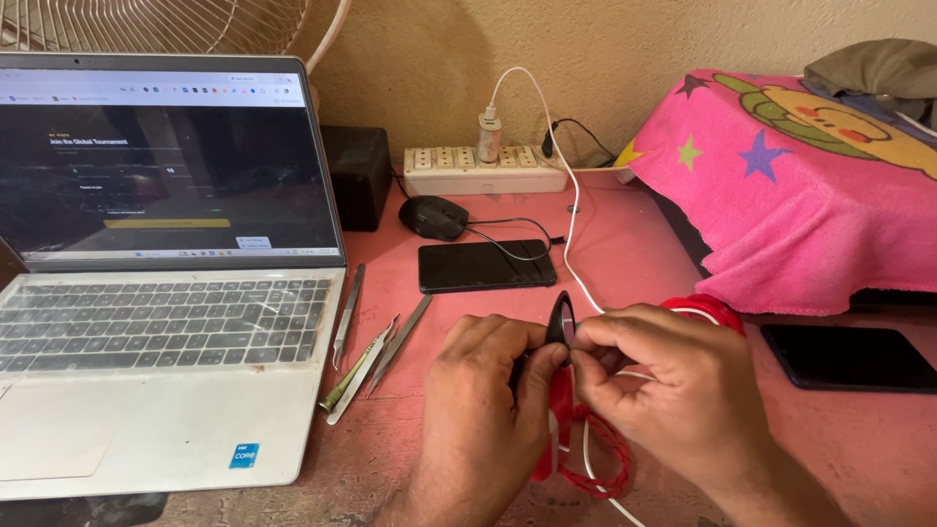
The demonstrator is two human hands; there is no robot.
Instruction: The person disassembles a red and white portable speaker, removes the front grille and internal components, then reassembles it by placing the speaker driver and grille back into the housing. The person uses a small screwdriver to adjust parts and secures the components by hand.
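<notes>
On a pink table (625, 244), close to its near edge, both hands are seen working on one small item. A black ear pad (560, 320), oval and stood on edge, is pinched between the thumb and fingertips of the left hand (483, 410) and those of the right hand (673, 385). The fingers of both hands are closed tightly about the pad, with only its upper half showing above them. Below the hands a red headset (561, 429) is partly seen, with a red braided cord (605, 459) looped beneath it; how the pad joins the headset cannot be told. A second red piece (708, 310) shows just behind the right hand.

A white cable (571, 210) is run from a charger (489, 135) in a white power strip (483, 171) at the wall, down the table and under the hands.

At the left an open laptop (166, 322) is set, its screen lit. Beside its right edge several metal tools are laid: tweezers (346, 317) and a green-handled screwdriver (349, 376), touching or nearly touching one another. Beyond the hands a dark phone (485, 265) is laid flat, with a black mouse (432, 217) just behind it and a black box (356, 176) next to the strip. A second phone (844, 356) is laid at the right, near a pink cloth (800, 195) draped over something bulky. A fan grille (156, 24) is seen behind the laptop.
</notes>
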